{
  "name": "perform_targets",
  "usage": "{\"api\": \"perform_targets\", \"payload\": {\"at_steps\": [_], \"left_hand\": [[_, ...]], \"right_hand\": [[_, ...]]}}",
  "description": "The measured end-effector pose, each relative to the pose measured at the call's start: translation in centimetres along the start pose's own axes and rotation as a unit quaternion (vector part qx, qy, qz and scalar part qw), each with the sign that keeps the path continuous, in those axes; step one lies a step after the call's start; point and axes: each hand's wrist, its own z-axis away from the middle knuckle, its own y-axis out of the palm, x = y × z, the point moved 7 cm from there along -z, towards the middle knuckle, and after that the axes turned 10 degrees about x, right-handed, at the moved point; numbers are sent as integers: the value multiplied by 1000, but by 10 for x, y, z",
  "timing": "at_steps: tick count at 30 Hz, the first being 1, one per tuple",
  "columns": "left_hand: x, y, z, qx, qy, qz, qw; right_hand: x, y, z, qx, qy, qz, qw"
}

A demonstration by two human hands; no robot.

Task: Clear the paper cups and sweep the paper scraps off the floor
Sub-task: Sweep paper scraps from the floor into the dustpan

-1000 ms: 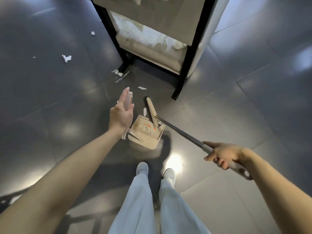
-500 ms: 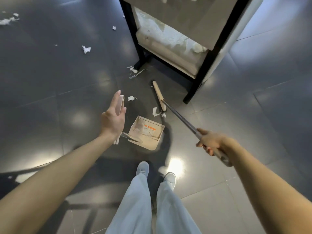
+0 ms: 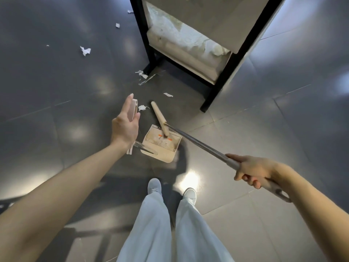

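Head view: a person in pale trousers (image 3: pixel 151 224) and light shoes (image 3: pixel 154 186) stands on a dark, glossy tiled floor (image 3: pixel 56 91) with broom and dustpan. The left hand (image 3: pixel 124 127) holds the beige dustpan (image 3: pixel 160 146) by the top of its upright handle (image 3: pixel 133 108), forefinger stretched along the grip and thumb closed against it. The right hand (image 3: pixel 253 171) is wrapped round the grey metal pole of the broom (image 3: pixel 198 144). Its beige head (image 3: pixel 159 116) lies with the near end over the pan's open mouth. Orange label marks (image 3: pixel 160 136) show inside the pan; the writing on them is too small to read. White paper scraps are strewn over the floor: one (image 3: pixel 142 107) between the handle and the broom head, one (image 3: pixel 168 94) just beyond, a torn cluster (image 3: pixel 141 73) at the foot of a black-framed shelf unit (image 3: pixel 149 44), and others (image 3: pixel 86 51) farther left.
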Motion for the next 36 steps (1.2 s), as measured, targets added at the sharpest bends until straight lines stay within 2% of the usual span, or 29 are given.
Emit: {"api": "perform_targets", "payload": {"at_steps": [6, 11, 15, 18, 24, 32, 36], "left_hand": [[6, -10, -1, 19, 17, -15, 1000], [-10, 4, -5, 33, 41, -26, 998], [-8, 1, -10, 38, 38, -20, 998], [-5, -11, -13, 42, 41, -23, 998], [5, -46, -29, 46, 41, -6, 998], [13, -100, -51, 19, 24, -44, 999], [19, -122, -70, 3, 19, -81, 997]], "right_hand": [[21, 20, -18, -50, -20, -14, 998], [19, 69, -56, -8, 3, -88, 996], [16, 92, -50, 19, 11, -104, 994], [25, 83, -28, 32, 5, -88, 996], [60, 59, 3, -16, -24, -60, 998], [161, 14, -40, -93, -85, -71, 989], [196, -11, -64, -127, -66, -65, 988]]}}
